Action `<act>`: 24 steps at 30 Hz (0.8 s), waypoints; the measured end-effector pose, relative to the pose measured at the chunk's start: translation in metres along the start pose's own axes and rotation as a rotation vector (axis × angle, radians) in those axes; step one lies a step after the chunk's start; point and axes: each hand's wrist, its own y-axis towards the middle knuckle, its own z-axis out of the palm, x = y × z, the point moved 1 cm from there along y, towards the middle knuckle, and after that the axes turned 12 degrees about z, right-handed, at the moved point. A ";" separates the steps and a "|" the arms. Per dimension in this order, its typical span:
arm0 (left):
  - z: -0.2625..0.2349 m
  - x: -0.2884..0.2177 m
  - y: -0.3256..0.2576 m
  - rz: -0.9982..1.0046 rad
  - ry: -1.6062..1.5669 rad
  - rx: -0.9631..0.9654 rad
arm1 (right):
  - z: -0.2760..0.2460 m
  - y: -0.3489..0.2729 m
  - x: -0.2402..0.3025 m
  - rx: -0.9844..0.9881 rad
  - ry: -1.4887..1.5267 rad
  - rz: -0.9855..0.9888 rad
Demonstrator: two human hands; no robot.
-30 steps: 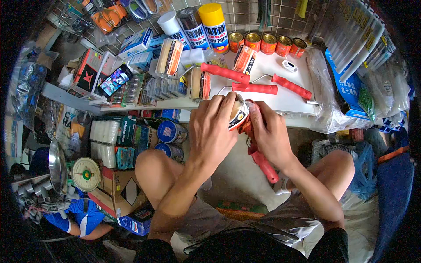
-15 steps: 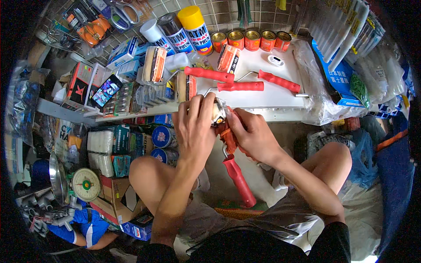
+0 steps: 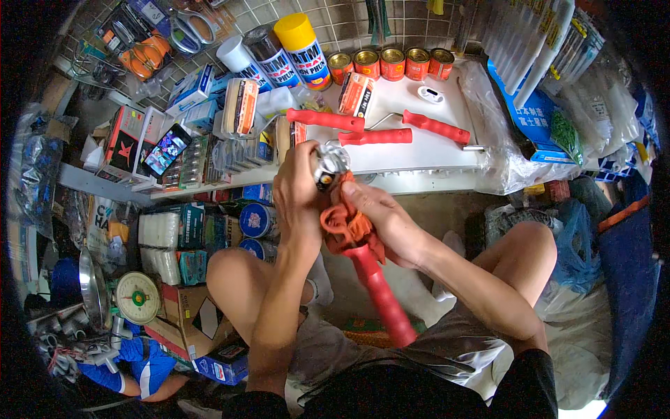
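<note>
Above my lap I hold a paint roller between both hands. My left hand (image 3: 296, 187) is closed round its pale roller head (image 3: 331, 166), which is in shiny clear wrapping with a dark label. The red handle (image 3: 385, 299) hangs down toward my lap, tilted to the lower right. My right hand (image 3: 387, 220) is closed on a crumpled orange-red cloth (image 3: 357, 213), pressed against the roller beside its head. Cloth and fingers hide most of the metal frame. Beyond my hands, more rollers with red handles (image 3: 437, 128) lie on a white shelf (image 3: 412, 162).
Spray cans (image 3: 302, 52) and several small red tins (image 3: 392, 64) line the back of the shelf. A phone (image 3: 167, 149) leans among boxes at the left. Lower left are a dial scale (image 3: 137, 297) and a cardboard box (image 3: 195, 314). Plastic-wrapped goods (image 3: 604, 119) crowd the right.
My left hand has shifted from over the roller head to its side, baring the head's end. The handle has swung slightly lower and right, and the cloth now spreads lower over the frame.
</note>
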 end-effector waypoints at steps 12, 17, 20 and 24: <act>-0.012 0.008 -0.001 0.085 0.166 0.004 | -0.015 -0.003 0.003 -0.019 -0.697 0.085; -0.010 0.000 -0.008 0.074 0.277 0.092 | -0.020 0.008 -0.008 -0.149 -1.045 -0.069; 0.001 -0.002 -0.012 0.068 0.250 0.123 | -0.025 0.015 -0.022 -0.649 -1.562 -0.169; -0.001 0.000 -0.006 0.039 0.244 0.084 | -0.031 0.019 -0.016 -0.559 -1.320 -0.284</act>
